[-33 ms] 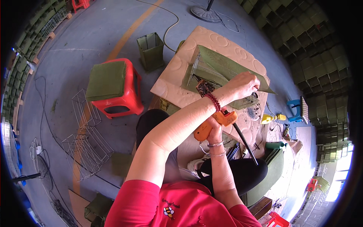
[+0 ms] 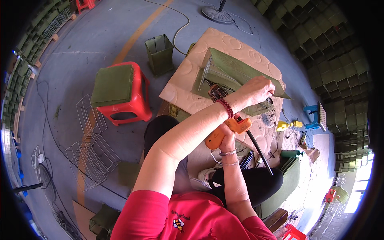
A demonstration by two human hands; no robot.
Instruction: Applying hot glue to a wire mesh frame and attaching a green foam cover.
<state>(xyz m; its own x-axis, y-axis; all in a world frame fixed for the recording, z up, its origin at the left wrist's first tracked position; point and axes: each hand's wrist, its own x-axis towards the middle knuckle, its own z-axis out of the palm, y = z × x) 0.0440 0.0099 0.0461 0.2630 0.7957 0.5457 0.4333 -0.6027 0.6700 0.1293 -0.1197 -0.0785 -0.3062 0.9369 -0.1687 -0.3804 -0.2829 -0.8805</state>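
My left hand point(image 2: 262, 88) reaches across in front of me and pinches the right edge of a green fabric-like sheet point(image 2: 238, 66). This sheet slants over a thin wire frame point(image 2: 206, 69) that lies on the work table point(image 2: 180, 86). Under my left forearm, my right hand point(image 2: 228, 138) is wrapped round the handle of an orange hot glue gun point(image 2: 215, 138). The gun's dark, crusted front point(image 2: 218, 93) points toward the frame. A long black glue stick point(image 2: 260, 154) sticks out behind it. My left forearm hides part of the gun and the frame.
Left of the table stands a red stool point(image 2: 140, 100) bearing green panels point(image 2: 112, 84). Behind it is an open green box point(image 2: 159, 56). Wire frames point(image 2: 94, 148) lie on the floor. A yellow bottle point(image 2: 283, 125) and a blue stool point(image 2: 314, 116) are at right, near stacked green boxes point(image 2: 320, 52).
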